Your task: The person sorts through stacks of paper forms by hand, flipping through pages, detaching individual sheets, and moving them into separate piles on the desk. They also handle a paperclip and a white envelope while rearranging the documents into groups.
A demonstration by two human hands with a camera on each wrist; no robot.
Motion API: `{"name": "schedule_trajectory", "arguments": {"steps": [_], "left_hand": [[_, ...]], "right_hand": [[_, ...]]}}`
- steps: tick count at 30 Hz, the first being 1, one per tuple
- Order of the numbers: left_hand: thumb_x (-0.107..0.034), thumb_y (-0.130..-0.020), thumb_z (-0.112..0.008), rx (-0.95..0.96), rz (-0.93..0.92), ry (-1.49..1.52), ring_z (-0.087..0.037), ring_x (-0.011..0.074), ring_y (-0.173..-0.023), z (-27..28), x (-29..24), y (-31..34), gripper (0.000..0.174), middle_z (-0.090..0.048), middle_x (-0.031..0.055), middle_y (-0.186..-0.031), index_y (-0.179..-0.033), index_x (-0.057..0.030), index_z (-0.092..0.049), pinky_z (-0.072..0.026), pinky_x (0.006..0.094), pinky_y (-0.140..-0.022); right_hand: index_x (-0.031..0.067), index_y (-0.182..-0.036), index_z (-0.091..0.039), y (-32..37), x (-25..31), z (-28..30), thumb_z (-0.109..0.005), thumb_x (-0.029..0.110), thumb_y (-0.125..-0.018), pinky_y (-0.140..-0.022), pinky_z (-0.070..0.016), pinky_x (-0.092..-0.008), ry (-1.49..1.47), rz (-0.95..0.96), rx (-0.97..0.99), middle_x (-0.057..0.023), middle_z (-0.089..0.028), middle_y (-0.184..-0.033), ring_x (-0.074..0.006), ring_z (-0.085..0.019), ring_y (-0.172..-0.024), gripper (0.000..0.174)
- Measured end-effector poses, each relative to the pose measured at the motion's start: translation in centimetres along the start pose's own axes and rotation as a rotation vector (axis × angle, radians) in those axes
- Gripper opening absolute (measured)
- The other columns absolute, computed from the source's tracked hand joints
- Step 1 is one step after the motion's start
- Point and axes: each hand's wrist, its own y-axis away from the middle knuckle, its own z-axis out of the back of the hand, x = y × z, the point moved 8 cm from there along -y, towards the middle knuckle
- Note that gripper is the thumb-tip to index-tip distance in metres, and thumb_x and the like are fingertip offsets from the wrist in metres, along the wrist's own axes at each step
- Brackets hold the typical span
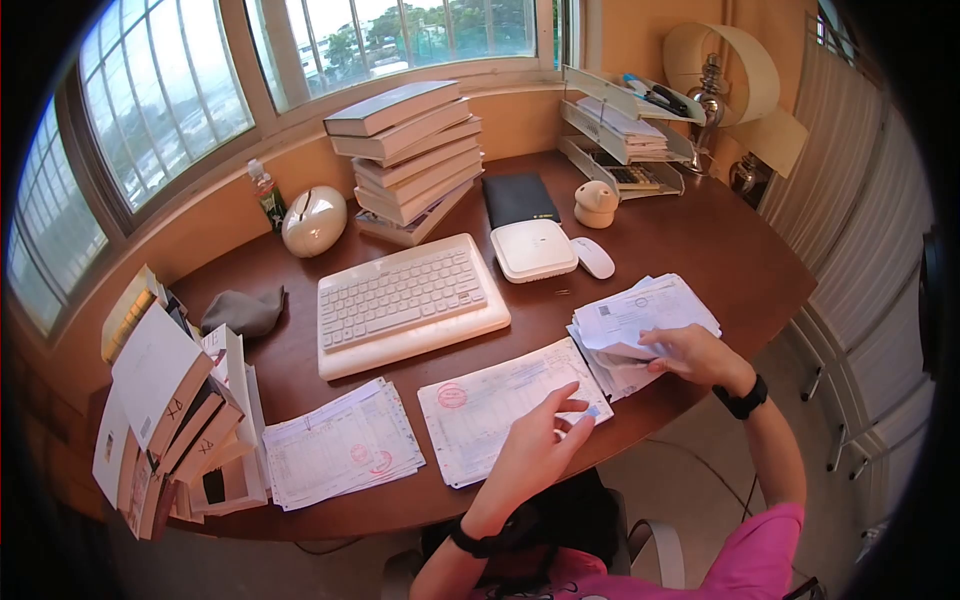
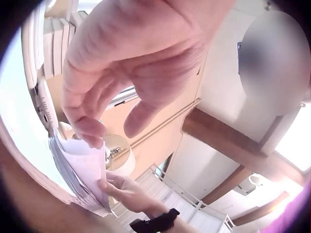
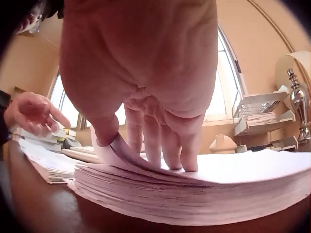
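Note:
On the brown desk (image 1: 720, 250) lies a thick stack of white papers (image 1: 655, 305) (image 3: 233, 187) at the right front. My right hand (image 1: 665, 350) (image 3: 146, 150) presses its fingers (image 3: 189, 155) on the stack, and the thumb curls under the top sheet (image 3: 114, 153) and lifts its edge. My left hand (image 1: 575, 405) (image 2: 112, 128) hovers with loosely bent fingers over a pile of stamped forms (image 1: 490, 405), close to the lifted sheet (image 2: 82, 162). It holds nothing. The left hand (image 3: 36, 114) appears at the left of the right wrist view, and the right hand (image 2: 121, 187) shows low in the left wrist view.
A second pile of forms (image 1: 340, 445) lies front left, beside upright files (image 1: 170, 410). Behind are a white keyboard (image 1: 405, 300), grey cloth (image 1: 245, 310), stacked books (image 1: 410, 160), white box (image 1: 532, 248), mouse (image 1: 593, 257), letter trays (image 1: 620, 140) and lamp (image 1: 720, 75).

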Motion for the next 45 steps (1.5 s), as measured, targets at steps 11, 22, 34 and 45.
{"name": "schedule_trajectory", "arguments": {"steps": [11, 22, 34, 45], "left_hand": [[-0.031, -0.096, -0.065, 0.0, 0.043, 0.106, -0.067, 0.021, -0.098, -4.1, 2.0, -3.1, 0.063, -0.062, 0.0181, -0.129, -0.143, 0.005, -0.042, -0.0528, 0.0327, -0.086], [-0.034, -0.098, -0.063, -0.015, 0.12, 0.11, -0.065, 0.0243, -0.104, -3.4, 2.7, -2.8, 0.066, -0.054, 0.0211, -0.138, -0.145, 0.0052, -0.038, -0.0524, 0.0333, -0.09], [-0.028, -0.102, -0.054, -0.09, 0.197, 0.848, -0.053, 0.0351, -0.127, -2.8, 3.4, -3.0, 0.069, -0.04, 0.0233, -0.149, -0.152, 0.0057, -0.02, -0.048, 0.0425, -0.102], [-0.026, -0.09, -0.067, -0.097, 0.068, 0.115, -0.06, 0.0354, -0.113, -3.6, 1.5, -6.8, 0.068, -0.053, 0.0295, -0.131, -0.14, 0.0095, -0.039, -0.0504, 0.0414, -0.093]], "right_hand": [[0.0039, -0.116, -0.067, 1.5, 0.5, -0.2, -0.078, 0.018, -0.083, -0.1, -0.0466, -0.0387, -0.045, 0.047, -0.09, -0.0183, -0.066, -0.125, -0.034, -0.059, -0.123, 0.038], [0.0025, -0.108, -0.068, 1.8, -1.3, 3.2, -0.066, -0.001, -0.086, -0.085, -0.0531, -0.0402, -0.032, -0.011, -0.346, -0.0179, -0.071, -0.104, -0.0367, -0.067, -0.098, 0.023], [0.0041, -0.097, -0.063, 4.1, 5.8, 2.1, -0.062, -0.007, -0.078, -0.104, -0.0434, -0.0486, 0.369, 0.255, -0.625, -0.0106, -0.071, -0.114, -0.0301, -0.063, -0.117, 0.023], [0.0029, -0.103, -0.064, 7.7, -0.7, 0.0, -0.058, -0.01, -0.077, -0.102, -0.0436, -0.0455, 0.205, -0.047, -0.491, -0.0126, -0.069, -0.118, -0.0353, -0.059, -0.119, 0.03]]}}
